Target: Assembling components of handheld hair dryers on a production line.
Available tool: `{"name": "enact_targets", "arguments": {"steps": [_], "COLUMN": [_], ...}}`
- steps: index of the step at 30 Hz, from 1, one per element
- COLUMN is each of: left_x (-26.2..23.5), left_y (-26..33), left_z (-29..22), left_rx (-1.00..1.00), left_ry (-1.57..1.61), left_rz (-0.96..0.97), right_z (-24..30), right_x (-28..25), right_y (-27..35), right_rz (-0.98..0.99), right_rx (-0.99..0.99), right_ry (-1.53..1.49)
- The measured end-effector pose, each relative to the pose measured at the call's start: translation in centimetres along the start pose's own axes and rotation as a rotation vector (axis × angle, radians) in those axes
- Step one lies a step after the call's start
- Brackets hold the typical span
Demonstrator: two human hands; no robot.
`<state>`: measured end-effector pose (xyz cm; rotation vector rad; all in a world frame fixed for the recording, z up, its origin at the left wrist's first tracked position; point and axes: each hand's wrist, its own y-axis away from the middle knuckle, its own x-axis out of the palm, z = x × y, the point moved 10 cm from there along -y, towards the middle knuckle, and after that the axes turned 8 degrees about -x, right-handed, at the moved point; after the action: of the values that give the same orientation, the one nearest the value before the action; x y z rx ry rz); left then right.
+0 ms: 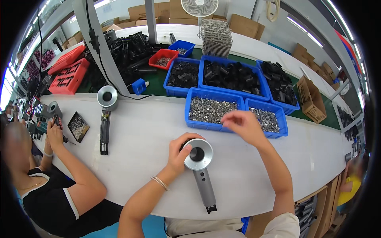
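The grey dryer [204,183] is in the left hand [177,154], its ring-shaped head facing up and its handle running from the hand toward the near edge of the table [147,123]. The left hand is curled round the side of the head, thumb over the silver rim and fingers along the far side; pale bangles [159,182] circle the wrist below it. Forward and to the right of that hand, the right hand [246,126] is over the adjoining edges of two blue bins, fingers bent and fingertips drawn in near the thumb; I cannot tell whether they have hold of anything. Under its fingertips and to their left is the wider bin [204,125], full of small metal parts; just to the hand's right is the smaller bin [278,135], with more of them. Beyond the right hand, a row of blue tubs [234,93] holds black parts, with a carton [312,104] at the right end, and wire racks [215,37] stand behind. Well to the left of the left hand, and farther forward, a second dryer [104,126] lies with the inside of its handle exposed. Past it are a black tray [74,123] of small parts and a co-worker [85,190], whose hands are round a tool [58,121].
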<state>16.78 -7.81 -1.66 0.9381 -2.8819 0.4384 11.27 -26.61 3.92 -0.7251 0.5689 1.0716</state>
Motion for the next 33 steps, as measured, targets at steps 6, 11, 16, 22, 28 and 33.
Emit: {"name": "enact_targets", "arguments": {"steps": [6, 11, 16, 22, 28, 33], "left_x": [-0.8, -0.5, -0.7, -0.3, -0.3, -0.4], "left_y": [0.1, -1.1, -0.8, -0.5, -0.2, -0.5], "left_z": [0.3, 0.0, -0.1, 0.3, 0.5, 0.8], "left_rx": [-0.033, -0.018, 0.045, 0.055, -0.008, -0.02], "left_ry": [0.034, -0.028, 0.02, 0.038, -0.039, -0.037], "left_rz": [-0.042, -0.02, -0.034, -0.031, 0.01, 0.016], "right_z": [4.5, 6.9, 9.4, 11.4, 13.2, 13.0], "right_x": [2.3, 2.2, 4.3, 5.4, 6.5, 7.5], "right_y": [7.3, 10.5, 11.2, 12.1, 13.2, 14.8], "right_rz": [0.134, 0.02, -0.017, -0.077, -0.151, -0.1], "right_rx": [-0.076, -0.213, -0.551, -0.793, -0.922, -0.924], "right_ry": [-0.508, -0.243, -0.108, 0.078, 0.29, 0.576]}}
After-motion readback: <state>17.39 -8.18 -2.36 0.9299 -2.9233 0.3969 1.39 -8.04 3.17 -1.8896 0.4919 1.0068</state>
